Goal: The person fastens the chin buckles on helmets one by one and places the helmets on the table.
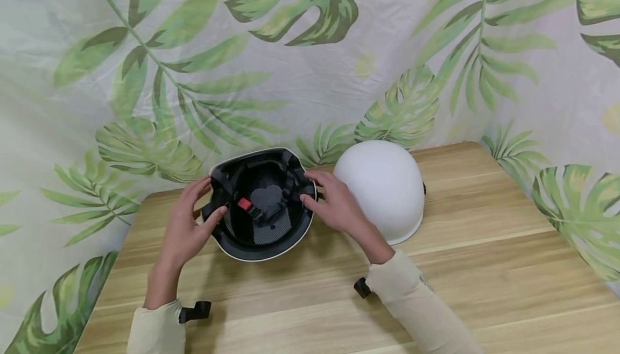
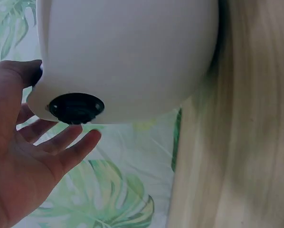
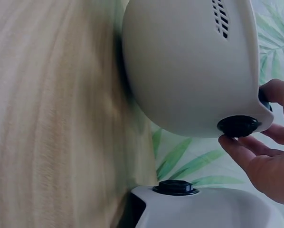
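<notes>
A white helmet [image 1: 271,233] lies upside down at the table's far side, its black padded inside facing up towards me. Black straps and a red buckle [image 1: 244,203] lie within it. My left hand [image 1: 186,227] grips the left rim, thumb over the edge and fingers outside, near a round black knob [image 2: 76,108]. On the opposite rim my right hand [image 1: 335,203] holds on the same way, its fingertips touching another black knob [image 3: 238,126]. Slotted vents [image 3: 220,18] show on the shell. Whether the helmet touches the table is hard to tell.
Just right of my right hand, a second white helmet [image 1: 380,190] stands dome up on the wooden table [image 1: 484,268]. A leaf-patterned cloth [image 1: 310,74] hangs behind the table's back edge. Black wrist mounts [image 1: 195,312] stick out from both sleeves.
</notes>
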{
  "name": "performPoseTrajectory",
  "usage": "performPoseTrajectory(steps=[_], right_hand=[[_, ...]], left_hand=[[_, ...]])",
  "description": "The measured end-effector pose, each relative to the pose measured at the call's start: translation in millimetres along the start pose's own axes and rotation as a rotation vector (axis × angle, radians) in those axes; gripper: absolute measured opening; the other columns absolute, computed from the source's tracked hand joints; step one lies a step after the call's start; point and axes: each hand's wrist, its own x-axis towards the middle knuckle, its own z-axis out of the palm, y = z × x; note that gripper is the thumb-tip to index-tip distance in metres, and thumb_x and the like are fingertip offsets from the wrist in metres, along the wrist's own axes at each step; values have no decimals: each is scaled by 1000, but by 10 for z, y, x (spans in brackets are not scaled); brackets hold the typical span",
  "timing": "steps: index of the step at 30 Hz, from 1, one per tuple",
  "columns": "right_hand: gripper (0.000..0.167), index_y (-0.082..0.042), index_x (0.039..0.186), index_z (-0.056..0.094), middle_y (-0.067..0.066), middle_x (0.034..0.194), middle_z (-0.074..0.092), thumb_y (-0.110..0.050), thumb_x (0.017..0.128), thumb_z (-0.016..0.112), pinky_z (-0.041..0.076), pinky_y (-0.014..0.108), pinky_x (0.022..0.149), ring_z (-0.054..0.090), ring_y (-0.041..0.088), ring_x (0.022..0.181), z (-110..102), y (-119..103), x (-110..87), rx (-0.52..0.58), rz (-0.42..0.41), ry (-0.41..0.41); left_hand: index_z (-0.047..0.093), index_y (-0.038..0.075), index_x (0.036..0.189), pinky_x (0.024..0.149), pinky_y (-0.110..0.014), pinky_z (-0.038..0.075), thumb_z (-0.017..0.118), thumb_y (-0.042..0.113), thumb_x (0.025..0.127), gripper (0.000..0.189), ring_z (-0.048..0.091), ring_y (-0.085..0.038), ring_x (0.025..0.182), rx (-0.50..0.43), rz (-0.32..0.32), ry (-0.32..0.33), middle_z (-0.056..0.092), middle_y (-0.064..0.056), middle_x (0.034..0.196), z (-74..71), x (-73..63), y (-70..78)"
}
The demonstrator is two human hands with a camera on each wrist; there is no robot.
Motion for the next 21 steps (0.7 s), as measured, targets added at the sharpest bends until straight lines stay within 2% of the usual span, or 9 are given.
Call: performPoseTrajectory(steps=[1,3,4,6,8,10,11,15,21], right_hand=[[56,-8,153,55,14,157,56,-28,103,71,58,47,104,63,33,134,5,6,-6,0,9,-4],[56,-9,153,56,13,157,56,-30,103,70,59,48,101,64,34,131,14,17,-16,4,28,-7],[56,-10,153,56,12,156,57,-31,103,70,59,47,100,66,34,127,18,24,-18,9,35,-6],[57,-11,154,56,11,156,58,-32,103,70,59,46,99,66,33,127,26,34,-17,22,49,-3],[57,-12,153,57,9,155,58,-32,102,71,60,44,97,67,30,126,37,45,-13,37,55,5],[56,-12,152,58,9,154,59,-31,102,72,62,41,97,67,28,127,50,59,-8,63,57,9],[56,-11,152,58,9,154,59,-31,101,73,62,41,98,65,28,132,56,67,-7,76,58,10],[57,-11,152,58,12,153,60,-32,101,74,61,43,102,66,32,133,78,92,-8,111,64,5],[57,-14,152,59,13,149,64,-31,100,75,62,42,100,70,32,129,94,115,-10,174,82,21]], left_hand=[[43,9,162,89,-70,58,75,11,99,71,53,-49,142,-12,-10,-4,45,-20,163,-3,-14,-13],[40,12,164,85,-50,65,74,15,100,72,55,-51,140,-25,-39,-15,45,-21,163,-3,-40,-30],[39,14,165,85,-38,64,73,16,101,73,55,-51,140,-35,-55,-22,45,-20,163,-2,-50,-34],[36,17,166,83,-16,56,72,20,103,73,55,-51,140,-45,-85,-34,45,-18,165,-2,-64,-41],[34,18,168,81,-4,45,71,23,104,74,55,-49,141,-54,-107,-40,44,-15,167,-3,-68,-45],[32,17,168,85,-5,45,70,24,104,75,55,-47,143,-59,-120,-42,43,-13,168,-6,-68,-45],[30,16,169,86,-5,45,69,24,105,75,55,-46,142,-62,-124,-44,42,-12,168,-7,-68,-48],[25,14,170,86,-3,48,67,22,106,76,54,-50,142,-117,-143,-62,38,-17,170,-2,-73,-69],[22,16,171,92,2,40,63,29,108,76,51,-53,143,-135,-193,-81,39,-20,169,20,-72,-83]])
